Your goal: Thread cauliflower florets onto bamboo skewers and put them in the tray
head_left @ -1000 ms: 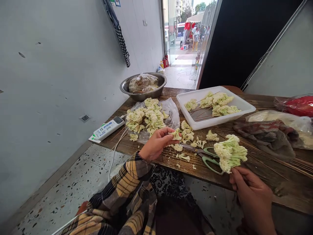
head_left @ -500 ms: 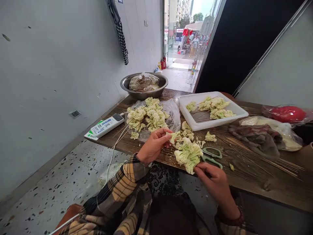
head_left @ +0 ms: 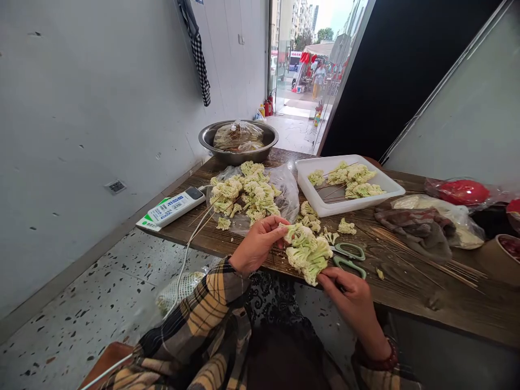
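My left hand [head_left: 262, 244] pinches a pale cauliflower floret [head_left: 298, 234] between thumb and fingertips, just above the table's front edge. My right hand [head_left: 347, 292] is closed on the lower end of a larger cauliflower cluster [head_left: 311, 260]. The two pieces now touch or overlap; whether a skewer runs through them is hidden. Green-handled scissors [head_left: 349, 251] lie just beyond my right hand, blades partly covered by the cluster. Loose florets [head_left: 346, 226] lie past them. A big heap of cauliflower [head_left: 260, 192] rests on a clear plastic bag [head_left: 287, 184] beyond my left hand.
A white tray [head_left: 396, 189] holds skewered cauliflower. Bare skewers [head_left: 442, 262] lie on the right, near a grey-brown cloth [head_left: 418, 230]. A metal basin [head_left: 205, 142] with bagged goods stands at the back. A white box-shaped device [head_left: 174, 206] and its cable occupy the left edge.
My left hand's floret has met the cluster in my right hand, where a gap showed before. My right hand has shifted slightly left. The camera view has turned a little.
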A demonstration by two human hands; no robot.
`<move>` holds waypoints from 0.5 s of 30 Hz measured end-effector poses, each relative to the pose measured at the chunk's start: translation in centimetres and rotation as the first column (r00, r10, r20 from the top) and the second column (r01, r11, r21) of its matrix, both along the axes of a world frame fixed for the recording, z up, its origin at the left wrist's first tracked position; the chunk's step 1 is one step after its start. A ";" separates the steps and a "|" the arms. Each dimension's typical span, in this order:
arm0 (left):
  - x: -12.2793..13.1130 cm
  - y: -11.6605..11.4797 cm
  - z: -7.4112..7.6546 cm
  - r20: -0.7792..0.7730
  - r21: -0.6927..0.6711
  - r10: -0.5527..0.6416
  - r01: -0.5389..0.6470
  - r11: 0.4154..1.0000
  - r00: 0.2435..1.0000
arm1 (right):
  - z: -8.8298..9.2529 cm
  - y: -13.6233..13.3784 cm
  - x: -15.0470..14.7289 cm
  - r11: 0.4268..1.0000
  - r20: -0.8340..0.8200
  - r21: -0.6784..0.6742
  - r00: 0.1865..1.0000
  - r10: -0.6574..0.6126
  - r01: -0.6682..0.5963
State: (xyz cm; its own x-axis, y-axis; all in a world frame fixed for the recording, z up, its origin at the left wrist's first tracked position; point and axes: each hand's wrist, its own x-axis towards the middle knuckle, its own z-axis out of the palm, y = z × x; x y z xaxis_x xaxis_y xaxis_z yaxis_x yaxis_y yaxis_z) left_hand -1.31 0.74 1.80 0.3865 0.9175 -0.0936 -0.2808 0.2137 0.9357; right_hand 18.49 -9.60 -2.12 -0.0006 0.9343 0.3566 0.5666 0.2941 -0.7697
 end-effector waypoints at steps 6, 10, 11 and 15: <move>0.2 -0.1 0.2 0.008 -0.008 0.015 -0.015 1.000 1.000 | -0.1 -0.3 0.2 1.000 -0.001 -0.028 1.000 -0.009 0.009; 0.4 -0.2 0.2 -0.009 -0.027 -0.001 0.000 1.000 1.000 | 0.1 -0.3 0.3 1.000 -0.011 -0.009 1.000 0.002 -0.002; 0.4 -0.2 0.2 -0.010 -0.033 -0.002 0.001 0.999 1.000 | 0.1 -0.3 0.3 1.000 -0.016 -0.002 1.000 0.003 -0.003; 0.4 -0.2 0.2 -0.007 -0.026 0.016 -0.016 1.000 1.000 | 0.0 -0.3 0.4 1.000 -0.011 0.016 1.000 -0.015 0.016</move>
State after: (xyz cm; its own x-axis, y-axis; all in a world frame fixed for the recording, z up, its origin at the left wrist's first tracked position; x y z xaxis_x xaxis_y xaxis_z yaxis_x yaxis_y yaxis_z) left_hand -0.88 0.54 2.00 0.3711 0.9208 -0.1198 -0.2783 0.2333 0.9317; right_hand 18.86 -9.90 -2.14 0.0177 0.9282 0.3716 0.5631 0.2979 -0.7708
